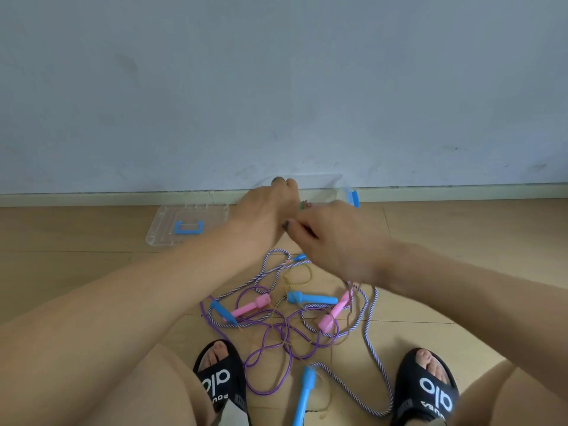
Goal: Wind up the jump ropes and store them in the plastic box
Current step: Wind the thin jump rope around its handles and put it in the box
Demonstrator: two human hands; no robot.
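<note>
Wooden floor, near to far: tangled jump ropes (285,321) between the sandals; left hand (264,210) and right hand (335,238), fingers curled, apparently lowering a wound rope (305,205) into the plastic box (347,192); next, untangle another.

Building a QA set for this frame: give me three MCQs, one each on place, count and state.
1. Where is the lid?
A. on the box
B. flat on the floor, left of the hands
C. between the slippers

2. How many pink handles show?
A. two
B. none
C. five

3. What state are the ropes on the floor in?
A. neatly coiled
B. loose and tangled
C. packed in the box

Key:
1 B, the lid lies by the wall, off the box.
2 A, one pink handle and a second.
3 B, the strands cross between the slippers.
</note>
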